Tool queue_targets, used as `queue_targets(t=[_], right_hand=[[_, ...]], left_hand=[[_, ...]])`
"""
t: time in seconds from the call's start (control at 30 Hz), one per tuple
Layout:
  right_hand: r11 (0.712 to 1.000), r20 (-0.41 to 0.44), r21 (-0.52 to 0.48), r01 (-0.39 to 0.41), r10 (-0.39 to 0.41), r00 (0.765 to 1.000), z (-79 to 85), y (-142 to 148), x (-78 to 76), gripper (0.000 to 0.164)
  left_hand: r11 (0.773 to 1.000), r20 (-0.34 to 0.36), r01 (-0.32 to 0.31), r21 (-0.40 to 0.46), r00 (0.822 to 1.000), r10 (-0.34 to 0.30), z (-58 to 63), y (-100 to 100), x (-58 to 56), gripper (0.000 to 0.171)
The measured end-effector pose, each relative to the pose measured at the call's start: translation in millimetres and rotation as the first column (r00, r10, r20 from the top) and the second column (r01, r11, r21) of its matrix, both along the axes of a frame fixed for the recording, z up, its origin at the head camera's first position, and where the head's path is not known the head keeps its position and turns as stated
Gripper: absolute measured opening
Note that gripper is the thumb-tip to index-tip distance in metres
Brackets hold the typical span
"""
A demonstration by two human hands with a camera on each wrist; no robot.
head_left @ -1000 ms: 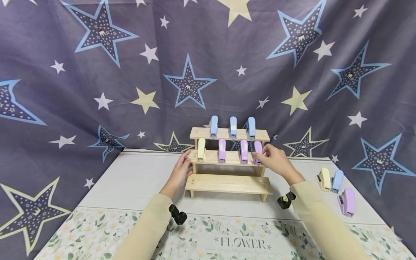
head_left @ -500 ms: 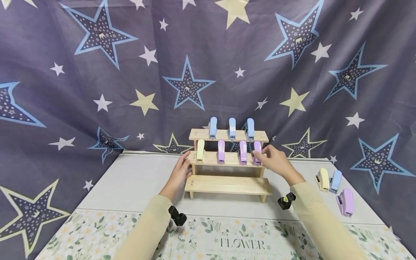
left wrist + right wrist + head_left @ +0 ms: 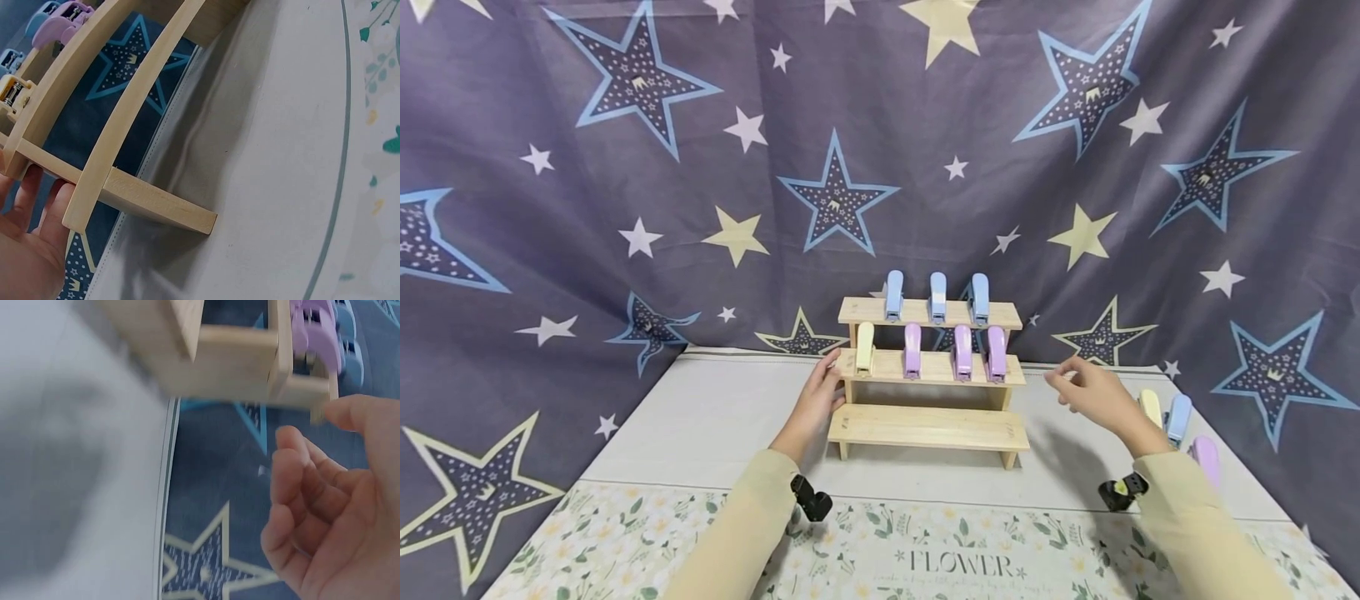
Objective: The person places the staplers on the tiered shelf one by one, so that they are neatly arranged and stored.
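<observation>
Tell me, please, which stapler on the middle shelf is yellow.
The leftmost stapler, nearest the left hand; the other three staplers there are purple.

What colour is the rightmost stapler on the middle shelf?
Light purple; the stapler shows best in the head view.

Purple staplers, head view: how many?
4. On the middle shelf: one purple stapler near centre, another and a third toward the right end. The fourth is on the table, partly behind the right sleeve; more could hide there.

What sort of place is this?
Looks like a staged tabletop workspace, probably indoors: a star-print cloth hangs behind, a tiered wooden rack holds staplers, and a flower-print covering lies in front.
</observation>
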State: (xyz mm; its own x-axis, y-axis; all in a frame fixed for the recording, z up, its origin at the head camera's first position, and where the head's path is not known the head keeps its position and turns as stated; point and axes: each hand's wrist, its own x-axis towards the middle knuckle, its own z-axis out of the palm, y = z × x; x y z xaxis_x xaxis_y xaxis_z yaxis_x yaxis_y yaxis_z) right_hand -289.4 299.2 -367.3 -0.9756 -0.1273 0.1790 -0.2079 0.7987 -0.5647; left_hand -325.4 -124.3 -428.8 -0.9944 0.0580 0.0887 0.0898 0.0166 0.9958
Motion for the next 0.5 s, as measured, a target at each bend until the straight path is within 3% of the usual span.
queue_targets(t=[0.27,0.5], right_hand=[[0.998,0.025,0.053,0.019,-0.02,0.999,-13.1,65,28.4,0.039],[0.985,0.046,0.119,0.127,-0.133,0.99,-21.8,116,48.3,0.041]], left_hand=[[1.0,-0.015,-0.005,-0.008,1.0,0.005,-2.2,2,-1.5,0.049],[1.0,-0.019,-0.005,0.002,1.0,0.005,0.1,2,-4.2,0.049]])
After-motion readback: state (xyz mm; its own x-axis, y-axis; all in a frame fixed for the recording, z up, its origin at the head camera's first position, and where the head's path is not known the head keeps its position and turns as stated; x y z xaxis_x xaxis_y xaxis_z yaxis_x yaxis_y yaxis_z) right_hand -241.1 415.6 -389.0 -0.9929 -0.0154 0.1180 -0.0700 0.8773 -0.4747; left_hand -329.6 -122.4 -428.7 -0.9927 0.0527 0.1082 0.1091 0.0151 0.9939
